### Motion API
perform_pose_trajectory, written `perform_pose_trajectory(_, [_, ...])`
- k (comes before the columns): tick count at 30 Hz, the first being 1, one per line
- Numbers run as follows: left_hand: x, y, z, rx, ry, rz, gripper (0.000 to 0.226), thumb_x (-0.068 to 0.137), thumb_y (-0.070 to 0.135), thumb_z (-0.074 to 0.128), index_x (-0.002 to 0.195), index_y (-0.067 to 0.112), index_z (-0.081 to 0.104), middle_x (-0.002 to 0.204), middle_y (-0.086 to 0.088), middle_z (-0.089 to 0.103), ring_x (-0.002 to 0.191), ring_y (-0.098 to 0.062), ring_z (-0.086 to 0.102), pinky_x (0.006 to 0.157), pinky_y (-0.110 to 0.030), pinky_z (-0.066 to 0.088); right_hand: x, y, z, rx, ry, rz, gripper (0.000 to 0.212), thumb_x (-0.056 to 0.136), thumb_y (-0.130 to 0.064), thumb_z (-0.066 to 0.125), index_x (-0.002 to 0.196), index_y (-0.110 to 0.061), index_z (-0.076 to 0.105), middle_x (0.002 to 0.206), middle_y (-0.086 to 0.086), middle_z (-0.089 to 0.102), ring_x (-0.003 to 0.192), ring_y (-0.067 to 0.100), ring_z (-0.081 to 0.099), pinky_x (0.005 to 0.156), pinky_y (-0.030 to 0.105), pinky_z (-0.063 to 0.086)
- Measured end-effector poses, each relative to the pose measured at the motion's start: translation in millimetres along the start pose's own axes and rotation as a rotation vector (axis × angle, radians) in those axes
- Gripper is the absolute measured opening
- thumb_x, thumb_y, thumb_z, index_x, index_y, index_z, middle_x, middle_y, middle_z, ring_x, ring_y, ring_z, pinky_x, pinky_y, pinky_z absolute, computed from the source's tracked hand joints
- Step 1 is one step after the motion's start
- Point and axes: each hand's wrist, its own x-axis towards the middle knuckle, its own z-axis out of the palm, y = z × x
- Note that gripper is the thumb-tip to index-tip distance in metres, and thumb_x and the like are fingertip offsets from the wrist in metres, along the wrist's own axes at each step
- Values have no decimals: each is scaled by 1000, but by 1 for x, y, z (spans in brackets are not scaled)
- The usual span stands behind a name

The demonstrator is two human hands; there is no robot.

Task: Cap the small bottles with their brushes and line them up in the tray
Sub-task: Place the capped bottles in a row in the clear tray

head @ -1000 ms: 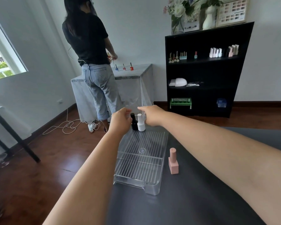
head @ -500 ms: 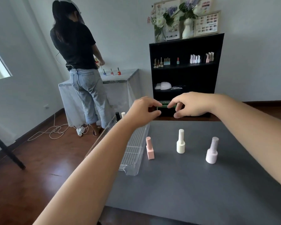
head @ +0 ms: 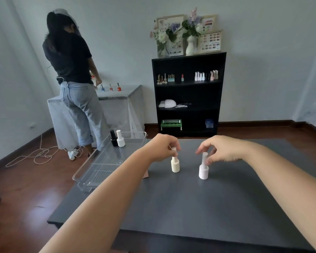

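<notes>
A cream bottle [head: 175,166] stands on the dark grey table [head: 190,201], and my left hand [head: 162,147] pinches the top of its cap. To its right stands a pale lilac-white bottle [head: 203,171]. My right hand [head: 221,150] hovers over that cap with fingers spread around it and the thumb close to it. A pink bottle [head: 146,175] shows only as a corner behind my left forearm. The clear tray [head: 98,164] lies at the table's left edge, with a black bottle [head: 113,138] and a white bottle [head: 120,139] capped and side by side at its far end.
A person [head: 71,73] in a black shirt stands with their back to me at a covered table [head: 117,99] holding small bottles. A black shelf unit [head: 188,95] stands against the far wall. A cable [head: 36,154] lies on the wooden floor.
The view swung right from the tray to the loose bottles. Both hands dropped from mid-air onto the two bottle caps, the left one closing on the cream bottle's cap.
</notes>
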Motion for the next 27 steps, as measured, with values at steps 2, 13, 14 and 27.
perform_pose_trajectory(2, [-2,-1,-1,-44,29,10,13,81,15,71,92,22,68,88,6,68,78,-5,62,72,-19,44,0,4,7,14,79,-3,27,81,-23,73,95,-45,68,97,-20,64,85,-1,62,67,16,46])
perform_pose_trajectory(13, [-22,-47,-81,-94,476,-51,15,84,27,71,95,33,64,91,11,65,71,-2,64,61,-14,48,30,-29,-12,128,340,-169,10,83,-30,70,87,-39,69,85,-13,68,79,2,63,65,21,51])
perform_pose_trajectory(14, [-24,-56,-88,-71,488,-75,16,82,27,72,94,32,64,90,12,65,72,-5,64,63,-17,49,37,-38,-15,167,390,-204,9,84,-31,70,88,-39,69,83,-13,68,76,0,62,64,20,49])
perform_pose_trajectory(27, [-26,-169,-98,183,458,-380,8,76,16,69,79,22,64,76,3,64,74,-18,61,64,-31,49,162,-137,21,323,411,-327,12,86,-19,69,98,-19,71,79,-6,62,70,7,56,68,21,50])
